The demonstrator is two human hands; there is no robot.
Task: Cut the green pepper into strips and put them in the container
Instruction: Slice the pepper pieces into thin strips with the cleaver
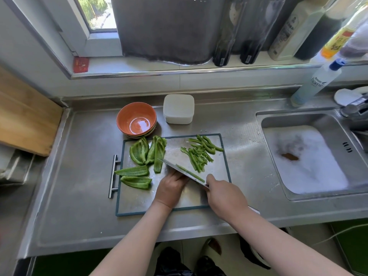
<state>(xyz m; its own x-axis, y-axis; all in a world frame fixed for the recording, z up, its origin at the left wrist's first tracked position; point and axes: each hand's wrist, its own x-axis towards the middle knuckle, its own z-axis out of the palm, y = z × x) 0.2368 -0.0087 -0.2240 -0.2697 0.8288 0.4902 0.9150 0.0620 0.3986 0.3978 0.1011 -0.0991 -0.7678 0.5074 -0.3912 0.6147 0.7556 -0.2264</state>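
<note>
A steel cutting board (137, 200) lies on the counter. Several large green pepper pieces (139, 151) sit on its left half, and a pile of cut strips (199, 154) is at its upper right. My right hand (225, 196) grips the handle of a knife (175, 167) whose blade slants across the board; one thin strip (191, 173) clings to the blade. My left hand (171, 188) rests on the board just behind the blade, knuckles against it, fingertips hidden. A white lidded container (178, 108) stands behind the board.
Stacked orange bowls (136, 118) stand at the board's back left corner. A sink (304, 156) full of foam is on the right, with a tap (356, 108) and a detergent bottle (316, 82). A wooden board (25, 116) leans at the left. Bottles line the windowsill.
</note>
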